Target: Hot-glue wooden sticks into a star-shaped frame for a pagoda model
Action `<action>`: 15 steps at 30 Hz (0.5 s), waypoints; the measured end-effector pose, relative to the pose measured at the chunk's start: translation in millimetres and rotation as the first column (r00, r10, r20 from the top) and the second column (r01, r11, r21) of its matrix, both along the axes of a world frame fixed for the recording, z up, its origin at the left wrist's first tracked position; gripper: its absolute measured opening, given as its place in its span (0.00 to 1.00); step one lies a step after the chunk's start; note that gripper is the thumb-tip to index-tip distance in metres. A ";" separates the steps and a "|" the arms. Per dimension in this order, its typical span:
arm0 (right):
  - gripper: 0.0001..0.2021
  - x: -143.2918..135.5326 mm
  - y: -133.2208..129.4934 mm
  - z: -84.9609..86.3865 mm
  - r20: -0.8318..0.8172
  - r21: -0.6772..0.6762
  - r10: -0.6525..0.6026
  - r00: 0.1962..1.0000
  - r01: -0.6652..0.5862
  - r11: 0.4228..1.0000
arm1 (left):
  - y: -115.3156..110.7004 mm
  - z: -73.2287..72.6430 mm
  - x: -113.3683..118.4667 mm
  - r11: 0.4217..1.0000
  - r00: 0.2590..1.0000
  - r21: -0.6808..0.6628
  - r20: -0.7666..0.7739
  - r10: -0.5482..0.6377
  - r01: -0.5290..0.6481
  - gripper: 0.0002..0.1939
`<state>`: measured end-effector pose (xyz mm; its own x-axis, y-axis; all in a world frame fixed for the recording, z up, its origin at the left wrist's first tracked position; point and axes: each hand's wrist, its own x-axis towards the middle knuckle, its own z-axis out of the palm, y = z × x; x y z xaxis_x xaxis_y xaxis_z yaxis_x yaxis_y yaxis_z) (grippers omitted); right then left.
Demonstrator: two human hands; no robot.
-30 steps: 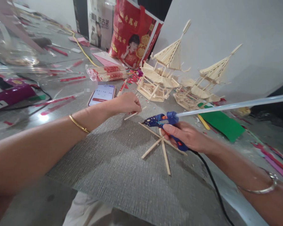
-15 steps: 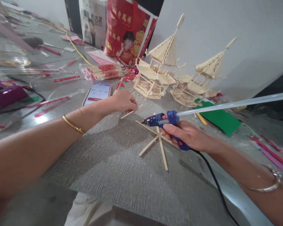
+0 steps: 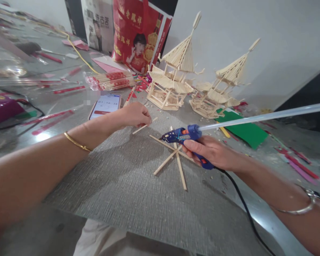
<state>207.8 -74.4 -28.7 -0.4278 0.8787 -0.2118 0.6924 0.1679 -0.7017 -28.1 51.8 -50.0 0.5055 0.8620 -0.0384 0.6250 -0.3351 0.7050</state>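
My right hand (image 3: 206,151) is wrapped round a blue hot glue gun (image 3: 182,135), with a long clear glue stick (image 3: 256,119) sticking out of its back. The gun's nozzle is at the outer left arm of a star of wooden sticks (image 3: 165,163) lying flat on the grey textured board (image 3: 117,192). Left of the star, my left hand (image 3: 138,114) pinches a short loose wooden stick (image 3: 140,129) just over the board. That stick is apart from the star. Part of the star is hidden behind the gun and my right hand.
Two wooden-stick pagoda models (image 3: 173,81) stand at the back. A phone (image 3: 105,105) showing a timer lies by my left forearm. Wrapped sticks (image 3: 110,80), a red bag (image 3: 141,39), green sheet (image 3: 242,128) and a purple device (image 3: 4,108) lie around. The black cord (image 3: 240,193) trails right.
The whole view has shifted slightly, so the background sits further left. Both hands keep their grips, and the glue gun's nozzle stays by the star's left arm.
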 end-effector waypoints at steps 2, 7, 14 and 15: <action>0.25 -1.0 0.8 -0.2 -0.017 0.005 -0.001 1.000 0.001 1.000 | 0.7 -1.0 -0.4 1.000 1.000 0.001 0.001 -0.004 0.004 0.08; 0.26 -7.2 5.2 -1.2 -0.006 0.010 -0.008 1.000 0.008 1.000 | 1.3 -2.7 -1.6 1.000 0.999 0.004 0.034 -0.018 0.018 0.07; 0.26 -6.4 5.0 -1.7 -0.005 0.004 0.002 1.000 -0.002 1.000 | -1.8 0.9 0.0 1.000 0.999 -0.007 0.035 -0.012 0.012 0.07; 0.26 -4.9 4.0 -1.7 -0.006 0.002 0.001 1.000 -0.001 1.000 | -1.7 0.9 0.2 1.000 0.999 -0.006 0.038 -0.011 0.011 0.07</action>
